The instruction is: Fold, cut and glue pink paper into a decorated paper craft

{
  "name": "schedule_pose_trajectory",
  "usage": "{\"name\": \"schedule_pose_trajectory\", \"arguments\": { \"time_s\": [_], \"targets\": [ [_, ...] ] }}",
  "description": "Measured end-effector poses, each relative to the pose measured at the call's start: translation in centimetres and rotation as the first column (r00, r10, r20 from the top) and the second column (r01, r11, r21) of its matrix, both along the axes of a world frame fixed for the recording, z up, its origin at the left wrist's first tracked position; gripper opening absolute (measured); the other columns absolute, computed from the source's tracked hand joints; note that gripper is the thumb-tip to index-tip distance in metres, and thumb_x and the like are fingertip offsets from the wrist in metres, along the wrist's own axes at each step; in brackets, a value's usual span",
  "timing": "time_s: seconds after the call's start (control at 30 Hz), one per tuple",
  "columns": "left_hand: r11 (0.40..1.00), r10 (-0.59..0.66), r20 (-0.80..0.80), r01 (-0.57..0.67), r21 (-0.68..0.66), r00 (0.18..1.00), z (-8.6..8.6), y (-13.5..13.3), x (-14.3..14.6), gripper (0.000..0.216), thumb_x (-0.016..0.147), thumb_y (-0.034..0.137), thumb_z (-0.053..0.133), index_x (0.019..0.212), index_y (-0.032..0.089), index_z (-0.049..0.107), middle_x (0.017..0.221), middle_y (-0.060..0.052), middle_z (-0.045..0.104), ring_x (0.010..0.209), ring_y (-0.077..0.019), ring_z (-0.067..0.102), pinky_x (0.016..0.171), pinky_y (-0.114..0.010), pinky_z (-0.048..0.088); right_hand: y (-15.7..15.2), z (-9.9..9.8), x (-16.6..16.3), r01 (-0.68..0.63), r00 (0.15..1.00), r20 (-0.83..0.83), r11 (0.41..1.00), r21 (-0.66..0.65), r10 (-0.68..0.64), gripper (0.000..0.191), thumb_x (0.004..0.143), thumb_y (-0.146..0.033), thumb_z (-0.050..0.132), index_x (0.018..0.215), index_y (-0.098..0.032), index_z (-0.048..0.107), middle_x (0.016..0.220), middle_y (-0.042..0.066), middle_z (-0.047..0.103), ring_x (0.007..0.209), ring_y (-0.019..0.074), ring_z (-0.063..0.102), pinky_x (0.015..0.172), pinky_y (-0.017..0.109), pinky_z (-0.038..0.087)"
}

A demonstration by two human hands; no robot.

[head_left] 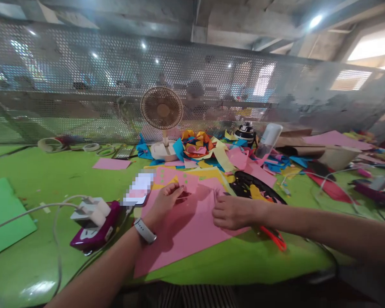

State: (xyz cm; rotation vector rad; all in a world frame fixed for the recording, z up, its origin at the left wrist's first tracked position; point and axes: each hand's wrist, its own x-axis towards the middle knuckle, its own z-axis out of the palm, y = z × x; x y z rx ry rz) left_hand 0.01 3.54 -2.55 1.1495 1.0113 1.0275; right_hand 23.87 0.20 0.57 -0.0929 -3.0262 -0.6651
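over paper (176,246), left hand (165,200) pinching card (191,184) (right (230,212) curled)

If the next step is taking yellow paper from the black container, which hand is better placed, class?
Probably the right hand: it is near the black container. The left hand is farther away and seems to pinch some pink paper.

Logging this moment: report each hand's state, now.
Left hand: closed, pinching a piece of pink paper.
Right hand: curled closed; whether it holds anything cannot be told.
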Motion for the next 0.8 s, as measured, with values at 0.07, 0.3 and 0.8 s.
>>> {"name": "schedule_pose_trajectory", "arguments": {
  "time_s": [0.07, 0.3, 0.8],
  "targets": [
    [1.000, -0.007, -0.006, 0.007, -0.003, 1.000, 0.0, -0.1, 0.0, 0.024, 0.073, 0.035, 0.066, 0.084, 0.015, 0.058, 0.083, -0.004, 0.066, 0.079, -0.0140, 0.062, 0.074, -0.025, 0.048, 0.3, 0.5, 0.3, 0.039, 0.987, -0.148, 0.992, -0.121, -0.057, 0.016, 0.088, -0.011, 0.042, 0.078, -0.016, 0.053, 0.070, 0.003, 0.058, 0.066, 0.0125, 0.053, 0.060, 0.027, 0.036],
    [0.999, -0.040, -0.026, 0.041, 0.016, 0.999, 0.1, -0.3, 0.2, 0.021, 0.071, 0.034, 0.067, 0.075, 0.014, 0.060, 0.074, -0.002, 0.064, 0.068, -0.0109, 0.060, 0.071, -0.023, 0.046, 3.0, 0.9, 1.6, 0.128, 0.386, -0.497, 0.579, -0.805, -0.777, 0.015, 0.083, -0.029, 0.053, 0.087, -0.016, 0.057, 0.074, 0.002, 0.061, 0.062, 0.0118, 0.057, 0.056, 0.022, 0.045],
    [0.999, -0.036, -0.061, 0.035, -0.021, 0.998, 0.8, -0.5, 0.4, 0.022, 0.071, 0.035, 0.067, 0.079, 0.016, 0.058, 0.083, -0.004, 0.067, 0.080, -0.0146, 0.063, 0.080, -0.029, 0.048, 2.2, 0.1, 6.0, 0.116, 0.379, -0.395, 0.467, -0.877, -0.836, 0.026, 0.079, -0.029, 0.054, 0.099, -0.018, 0.068, 0.095, 0.006, 0.070, 0.082, 0.0192, 0.066, 0.071, 0.030, 0.055]
  ]
}}
